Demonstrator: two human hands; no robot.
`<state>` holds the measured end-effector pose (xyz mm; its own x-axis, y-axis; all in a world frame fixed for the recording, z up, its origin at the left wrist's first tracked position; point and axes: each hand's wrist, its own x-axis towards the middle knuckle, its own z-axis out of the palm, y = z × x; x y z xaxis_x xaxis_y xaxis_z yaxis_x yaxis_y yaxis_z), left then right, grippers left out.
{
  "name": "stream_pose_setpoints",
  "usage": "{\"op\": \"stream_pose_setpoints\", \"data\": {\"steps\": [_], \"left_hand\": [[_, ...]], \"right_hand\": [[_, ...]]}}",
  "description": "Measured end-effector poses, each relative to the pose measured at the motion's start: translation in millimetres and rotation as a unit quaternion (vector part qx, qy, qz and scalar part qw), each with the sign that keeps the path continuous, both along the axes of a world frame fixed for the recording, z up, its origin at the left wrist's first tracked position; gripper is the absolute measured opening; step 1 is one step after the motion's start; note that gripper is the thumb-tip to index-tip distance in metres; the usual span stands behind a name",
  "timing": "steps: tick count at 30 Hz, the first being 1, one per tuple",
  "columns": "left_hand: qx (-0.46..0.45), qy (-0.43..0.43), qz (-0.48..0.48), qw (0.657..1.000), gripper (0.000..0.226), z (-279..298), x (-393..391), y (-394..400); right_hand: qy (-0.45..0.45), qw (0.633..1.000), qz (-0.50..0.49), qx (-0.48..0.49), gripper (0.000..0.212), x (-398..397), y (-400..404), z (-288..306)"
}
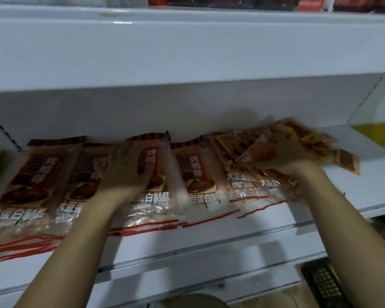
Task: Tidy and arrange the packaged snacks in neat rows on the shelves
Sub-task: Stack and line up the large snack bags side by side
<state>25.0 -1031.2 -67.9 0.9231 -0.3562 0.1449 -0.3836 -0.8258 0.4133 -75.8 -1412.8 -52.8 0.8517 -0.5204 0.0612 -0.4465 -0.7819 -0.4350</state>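
Fingers (129,156) of the left hand (125,170) lie spread flat on a snack packet (151,174) in the row of packets (198,176) along the white shelf (209,236) — pressing, not gripping. Right of them, the right hand (287,156) curls its blurred fingers around a loose bunch of small sachets (302,134) — just above the row's end.
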Motion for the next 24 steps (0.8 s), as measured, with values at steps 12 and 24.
{"op": "stream_pose_setpoints", "data": {"steps": [12,24], "left_hand": [[-0.356,0.21,-0.147,0.899,0.034,31.6,-52.6,-90.1],[-0.392,0.096,0.058,0.913,0.038,25.7,7.0,59.5]], "right_hand": [[-0.165,0.949,0.089,0.254,0.039,6.1,81.7,82.4],[-0.154,0.875,0.192,0.417,0.045,64.6,235.0,21.4]]}}
